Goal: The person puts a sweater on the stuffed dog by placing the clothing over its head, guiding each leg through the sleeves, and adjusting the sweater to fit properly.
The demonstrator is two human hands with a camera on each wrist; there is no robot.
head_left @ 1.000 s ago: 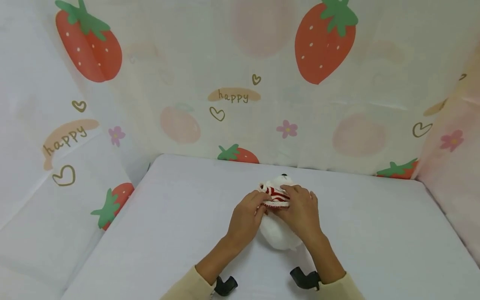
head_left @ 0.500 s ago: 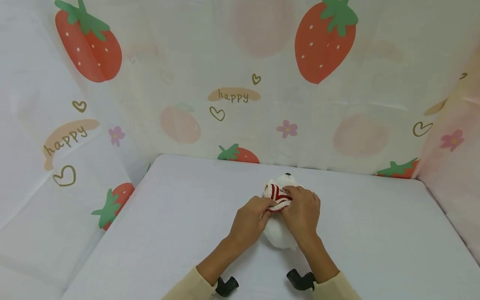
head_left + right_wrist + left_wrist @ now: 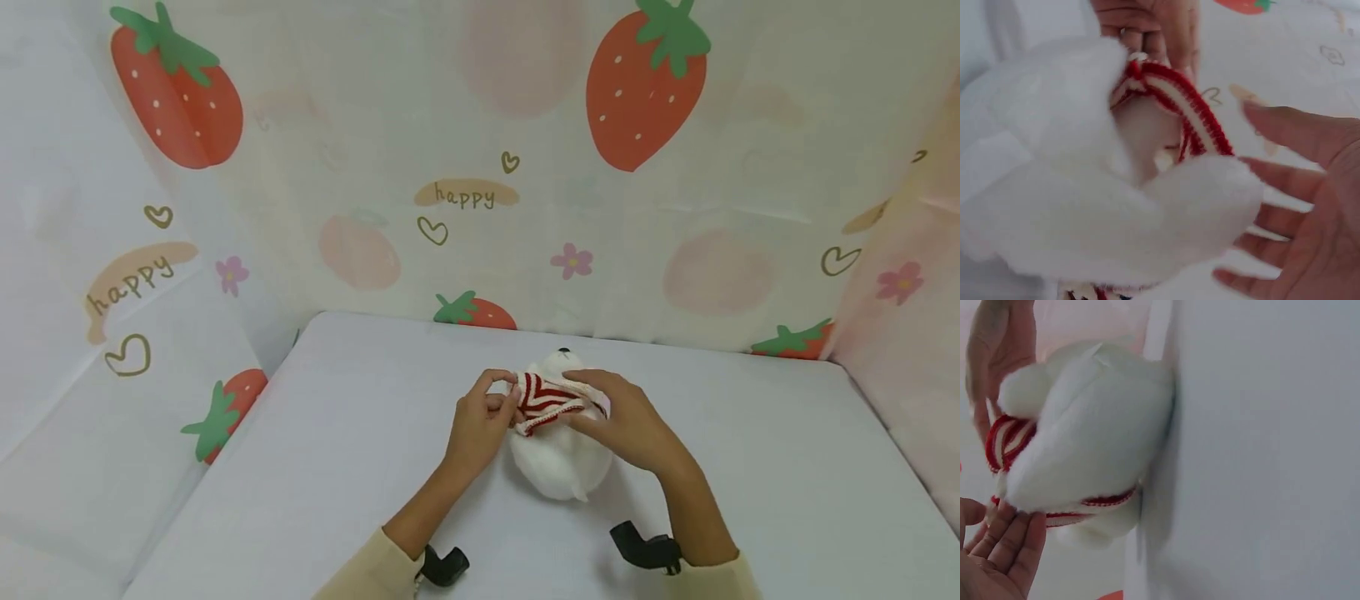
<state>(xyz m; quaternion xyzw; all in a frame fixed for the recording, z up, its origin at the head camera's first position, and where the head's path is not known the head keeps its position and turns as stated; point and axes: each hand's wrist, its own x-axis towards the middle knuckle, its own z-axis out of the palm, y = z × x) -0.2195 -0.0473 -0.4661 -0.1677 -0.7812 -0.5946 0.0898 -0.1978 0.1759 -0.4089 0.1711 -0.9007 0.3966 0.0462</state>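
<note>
A white plush toy (image 3: 553,467) lies on the table, its dark nose (image 3: 564,350) pointing to the back. A red-and-white striped knitted sweater (image 3: 546,395) is bunched about its upper part. My left hand (image 3: 477,423) pinches the sweater's left edge between thumb and fingers. On the toy's other side my right hand (image 3: 632,419) is spread, thumb near the hem. In the right wrist view its fingers (image 3: 1279,215) extend straight beside a rounded white limb (image 3: 1210,206). There the sweater's hem (image 3: 1194,106) gapes away from the plush body.
A white cover lies over the tabletop (image 3: 360,383). Behind it stands a fabric backdrop (image 3: 420,100) printed with strawberries, hearts and flowers. Black angled mounts (image 3: 444,567) sit at both wrists, just past the cream sleeves (image 3: 375,567).
My left hand has shifted a little left and up to the sweater's side edge. The right hand has loosened and moved right, spreading its fingers. The sweater now stretches wider across the toy.
</note>
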